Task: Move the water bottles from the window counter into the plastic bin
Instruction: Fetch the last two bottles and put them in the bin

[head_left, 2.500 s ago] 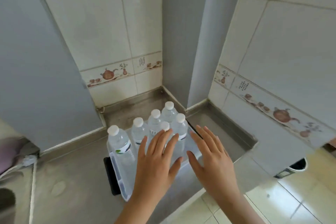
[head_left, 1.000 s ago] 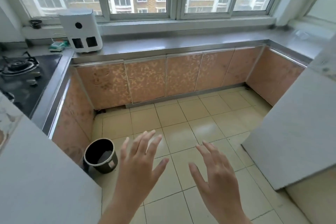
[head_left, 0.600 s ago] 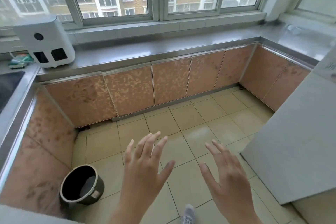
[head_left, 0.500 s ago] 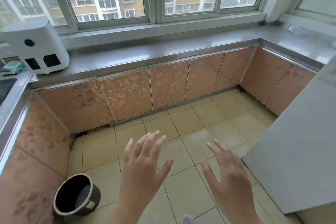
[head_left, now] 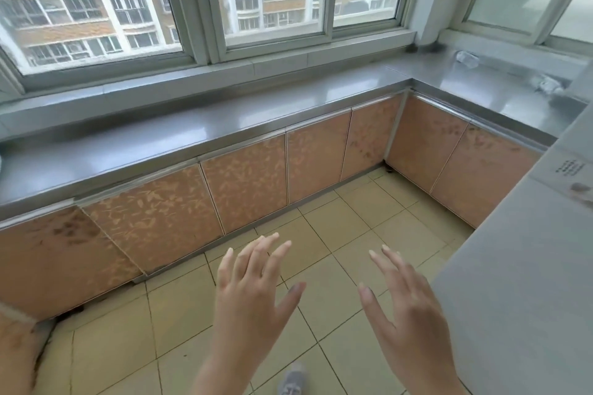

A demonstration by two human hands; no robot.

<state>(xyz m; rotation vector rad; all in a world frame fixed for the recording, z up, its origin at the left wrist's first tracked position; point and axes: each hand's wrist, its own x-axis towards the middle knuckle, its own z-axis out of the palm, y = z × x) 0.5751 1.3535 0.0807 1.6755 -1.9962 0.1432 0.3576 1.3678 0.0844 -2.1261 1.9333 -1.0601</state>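
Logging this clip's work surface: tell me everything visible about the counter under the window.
The counter is a grey, glossy, metal-looking top running below the window sill, turning a corner at the right and continuing toward the camera. Orange-brown patterned cabinet doors with metal trim sit beneath it. Two small, blurred clear items lie on its far right stretch; what they are cannot be told. Neither hand touches it.

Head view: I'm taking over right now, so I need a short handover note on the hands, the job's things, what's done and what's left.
Left hand: open, empty, over the floor.
Right hand: open, empty, beside it.
Counter: no bottles on the stretch under the window. Two clear things, blurred, lie on its right-hand leg; they may be bottles, cannot tell.
Bin: not in view.
Done: cannot be judged from here.
Left: check the clear things; if bottles, carry them to the bin.
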